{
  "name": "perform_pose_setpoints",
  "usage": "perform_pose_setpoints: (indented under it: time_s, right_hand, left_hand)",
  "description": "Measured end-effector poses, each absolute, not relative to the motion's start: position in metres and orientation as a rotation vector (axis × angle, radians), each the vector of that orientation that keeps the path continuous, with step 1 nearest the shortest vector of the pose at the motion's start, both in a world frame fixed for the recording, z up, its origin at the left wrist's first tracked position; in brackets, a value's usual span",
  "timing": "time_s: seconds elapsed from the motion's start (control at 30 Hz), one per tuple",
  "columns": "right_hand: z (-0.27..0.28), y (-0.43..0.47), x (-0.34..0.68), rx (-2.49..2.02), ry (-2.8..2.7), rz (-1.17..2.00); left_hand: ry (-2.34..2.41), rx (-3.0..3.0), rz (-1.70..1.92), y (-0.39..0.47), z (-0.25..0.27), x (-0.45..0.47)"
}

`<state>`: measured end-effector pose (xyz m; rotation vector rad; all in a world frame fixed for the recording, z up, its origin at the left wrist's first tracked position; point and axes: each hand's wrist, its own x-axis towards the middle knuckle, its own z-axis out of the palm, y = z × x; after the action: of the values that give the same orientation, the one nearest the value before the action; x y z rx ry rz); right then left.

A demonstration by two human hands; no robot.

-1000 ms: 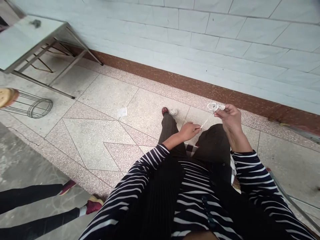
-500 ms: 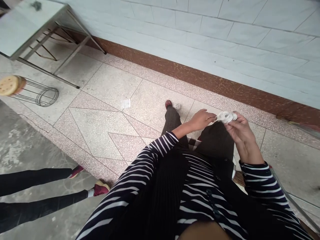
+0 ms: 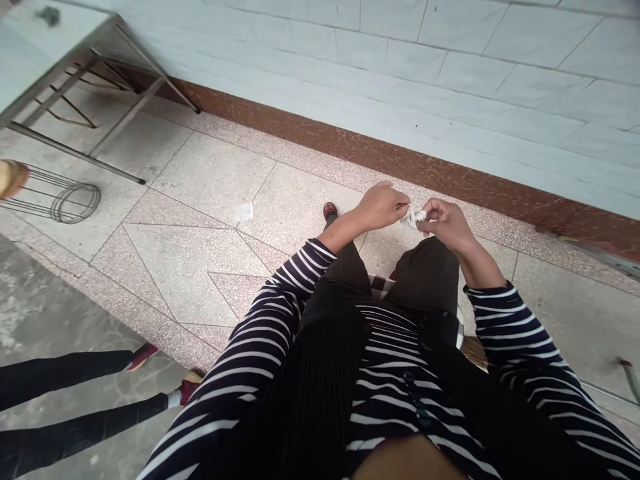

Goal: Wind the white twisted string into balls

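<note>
A small bundle of white cord [image 3: 413, 219] is held up between my two hands, above my knees. My left hand [image 3: 381, 205] is closed at the bundle's left side, fingertips pinching what looks like a thin strand of it. From the other side, my right hand [image 3: 449, 225] grips the bundle between thumb and fingers. The fine make-up of the cord is too small to tell. Below are my dark trousers [image 3: 425, 267] and one reddish shoe [image 3: 330, 211] on the floor.
A white-topped metal table [image 3: 55, 40] stands against the tiled wall at upper left. By it is a wire-framed stool [image 3: 75, 203]. A white paper scrap [image 3: 243, 213] lies on the floor. Another person's legs [image 3: 75, 370] show at lower left.
Both hands have moved up and left in the view, with the white cord bundle. My left hand has turned palm down and closed at the bundle. The camera has shifted slightly.
</note>
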<state>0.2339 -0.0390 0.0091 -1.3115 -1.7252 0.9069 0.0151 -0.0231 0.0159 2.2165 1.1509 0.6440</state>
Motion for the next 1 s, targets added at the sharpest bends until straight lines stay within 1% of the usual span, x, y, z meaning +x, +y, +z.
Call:
perform_pose_setpoints:
  time_s: [0.07, 0.17, 0.2, 0.23, 0.4, 0.5, 0.57, 0.67, 0.77, 0.87, 1.0]
  right_hand:
    - [0.010, -0.044, 0.239, -1.247, -1.670, 1.152]
    - [0.012, -0.045, 0.247, -1.125, -1.357, 1.614]
    - [0.013, -0.043, 0.250, -1.090, -1.243, 1.691]
    - [0.014, -0.041, 0.253, -1.066, -1.163, 1.701]
    - [0.017, -0.026, 0.265, -0.985, -1.088, 1.503]
    - [0.012, -0.013, 0.266, -0.970, -1.029, 1.424]
    - [0.005, -0.002, 0.265, -0.993, -0.959, 1.323]
    - [-0.006, 0.010, 0.259, -1.071, -0.898, 1.070]
    - [-0.016, 0.007, 0.252, -1.280, -1.134, 0.871]
    - [-0.024, -0.013, 0.243, -1.462, -1.522, 0.858]
    - [-0.025, -0.033, 0.241, -1.453, -1.781, 1.068]
  left_hand:
    - [1.117, 2.238, 0.640, -0.018, 0.015, 0.011]
    - [1.068, 2.099, 0.682, -0.015, 0.005, 0.011]
    - [1.059, 2.035, 0.694, -0.016, 0.000, 0.012]
    - [1.051, 1.975, 0.694, -0.017, -0.006, 0.013]
    - [1.072, 1.807, 0.568, -0.025, -0.040, 0.012]
    - [1.093, 1.792, 0.500, -0.031, -0.047, 0.006]
    - [1.057, 1.790, 0.494, -0.037, -0.041, 0.004]
    - [1.003, 1.735, 0.538, -0.046, -0.019, 0.005]
    - [1.046, 1.724, 0.622, -0.046, 0.007, 0.007]
    - [1.156, 1.849, 0.695, -0.036, 0.026, 0.004]
    - [1.243, 1.950, 0.633, -0.022, 0.029, -0.007]
